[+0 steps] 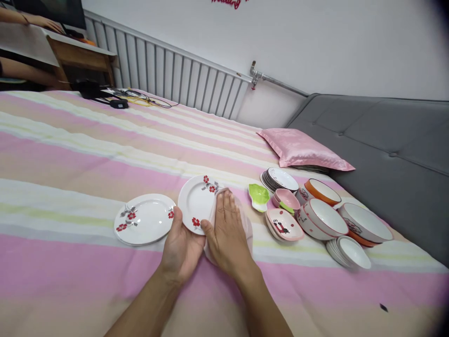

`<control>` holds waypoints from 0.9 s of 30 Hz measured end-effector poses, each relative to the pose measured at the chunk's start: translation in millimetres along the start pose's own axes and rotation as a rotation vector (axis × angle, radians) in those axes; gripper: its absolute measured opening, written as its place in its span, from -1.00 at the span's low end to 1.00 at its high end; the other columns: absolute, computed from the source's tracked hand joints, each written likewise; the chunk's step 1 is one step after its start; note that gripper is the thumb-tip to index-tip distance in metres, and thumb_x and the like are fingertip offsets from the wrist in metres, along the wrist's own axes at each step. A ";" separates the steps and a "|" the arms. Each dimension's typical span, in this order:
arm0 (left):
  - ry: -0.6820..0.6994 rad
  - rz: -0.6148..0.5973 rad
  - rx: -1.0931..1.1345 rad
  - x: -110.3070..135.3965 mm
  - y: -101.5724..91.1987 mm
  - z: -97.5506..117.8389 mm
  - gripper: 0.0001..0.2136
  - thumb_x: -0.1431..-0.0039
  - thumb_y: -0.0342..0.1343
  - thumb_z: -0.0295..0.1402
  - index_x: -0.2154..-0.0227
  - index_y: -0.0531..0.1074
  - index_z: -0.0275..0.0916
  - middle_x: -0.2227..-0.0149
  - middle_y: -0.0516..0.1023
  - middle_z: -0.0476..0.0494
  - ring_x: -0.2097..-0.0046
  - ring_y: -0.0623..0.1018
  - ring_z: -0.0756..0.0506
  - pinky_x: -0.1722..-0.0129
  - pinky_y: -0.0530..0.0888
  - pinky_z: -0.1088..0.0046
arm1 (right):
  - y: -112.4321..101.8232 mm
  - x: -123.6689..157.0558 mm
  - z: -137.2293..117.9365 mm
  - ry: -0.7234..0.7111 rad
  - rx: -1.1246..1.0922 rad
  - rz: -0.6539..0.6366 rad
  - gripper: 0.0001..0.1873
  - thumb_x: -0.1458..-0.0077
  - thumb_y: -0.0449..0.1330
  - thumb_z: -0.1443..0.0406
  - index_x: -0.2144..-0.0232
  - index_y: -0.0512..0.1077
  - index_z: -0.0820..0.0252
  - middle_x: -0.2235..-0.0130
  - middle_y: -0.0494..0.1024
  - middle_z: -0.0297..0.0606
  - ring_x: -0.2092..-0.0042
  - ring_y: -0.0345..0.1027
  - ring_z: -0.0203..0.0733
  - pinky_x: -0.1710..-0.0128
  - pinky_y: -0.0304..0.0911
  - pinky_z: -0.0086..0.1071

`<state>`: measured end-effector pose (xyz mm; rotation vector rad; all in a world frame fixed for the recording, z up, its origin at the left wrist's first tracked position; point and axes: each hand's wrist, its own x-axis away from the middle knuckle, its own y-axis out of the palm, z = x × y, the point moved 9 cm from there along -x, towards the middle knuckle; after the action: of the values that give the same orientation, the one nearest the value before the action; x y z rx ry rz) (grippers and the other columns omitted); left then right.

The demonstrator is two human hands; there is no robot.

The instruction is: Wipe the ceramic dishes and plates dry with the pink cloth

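My left hand (pixel 182 252) grips a white plate (pixel 195 201) with red flowers and grey leaves, thumb on the near rim and fingers beneath. Across the plate's right side lies a pale pink cloth (pixel 246 229). My right hand (pixel 228 229) presses that cloth onto the plate, fingers together and nearly straight, the thumb towards the plate's middle. Just left of the held plate, another flowered plate (pixel 149 220) rests on the striped bedspread; it seems to have at least one more under it. The cloth's underside and my left fingertips are hidden.
To the right stand stacked plates (pixel 282 179), a green leaf-shaped dish (pixel 258 196), pink bowls (pixel 286 224), large bowls (pixel 326 217) and small white bowls (pixel 354 252). A pink pillow (pixel 305 147) lies by the grey headboard (pixel 379 126). Far left, another person's hand (pixel 45 22) rests on a desk.
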<state>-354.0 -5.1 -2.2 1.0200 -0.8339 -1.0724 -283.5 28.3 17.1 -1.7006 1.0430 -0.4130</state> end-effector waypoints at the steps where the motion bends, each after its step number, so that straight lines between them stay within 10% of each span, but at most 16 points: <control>1: -0.013 0.008 0.012 -0.6 -0.8 0.6 -0.51 -0.25 -0.20 -0.16 -0.19 0.07 -0.24 -0.14 0.30 -0.21 -0.19 0.23 -0.13 -0.18 0.15 0.29 | 1.6 1.5 -3.6 -0.013 -0.014 -0.027 -0.21 -0.19 -0.28 -0.04 -0.25 -0.34 0.39 -0.29 -0.47 -0.15 -0.29 -0.66 -0.13 -0.25 -0.39 -0.08; 12: -0.089 0.056 0.049 1.2 -9.8 5.1 -0.47 -0.21 -0.22 -0.05 -0.16 0.14 -0.20 -0.08 0.39 -0.18 -0.14 0.31 -0.14 -0.20 0.08 0.25 | 0.8 27.0 -55.3 -0.287 -0.122 -0.261 -0.31 -0.23 -0.25 0.03 -0.26 -0.33 0.25 -0.30 -0.42 -0.26 -0.30 -0.59 -0.15 -0.25 -0.37 -0.07; 19: -0.225 0.125 0.054 9.9 -12.7 -15.1 -0.50 -0.21 -0.20 -0.06 -0.16 0.14 -0.13 -0.08 0.39 -0.09 -0.19 0.22 -0.09 -0.22 -0.01 0.30 | -1.3 24.5 -63.5 -0.343 -0.080 -0.197 -0.29 -0.21 -0.19 0.03 -0.26 -0.32 0.27 -0.30 -0.42 -0.25 -0.30 -0.58 -0.15 -0.25 -0.34 -0.08; 27: -0.282 -0.076 0.011 12.7 2.5 -29.8 -0.47 -0.17 -0.19 0.00 -0.18 0.10 -0.06 -0.20 0.20 -0.02 -0.25 0.05 -0.11 -0.23 -0.08 0.26 | -6.8 10.9 -47.6 -0.226 0.016 0.013 -0.21 -0.18 -0.16 -0.01 -0.26 -0.33 0.32 -0.30 -0.42 -0.23 -0.30 -0.60 -0.15 -0.26 -0.36 -0.10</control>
<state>-322.5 -9.6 -8.7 0.9274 -1.0348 -1.2976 -307.8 -8.3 39.5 -1.6816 0.8822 -0.2142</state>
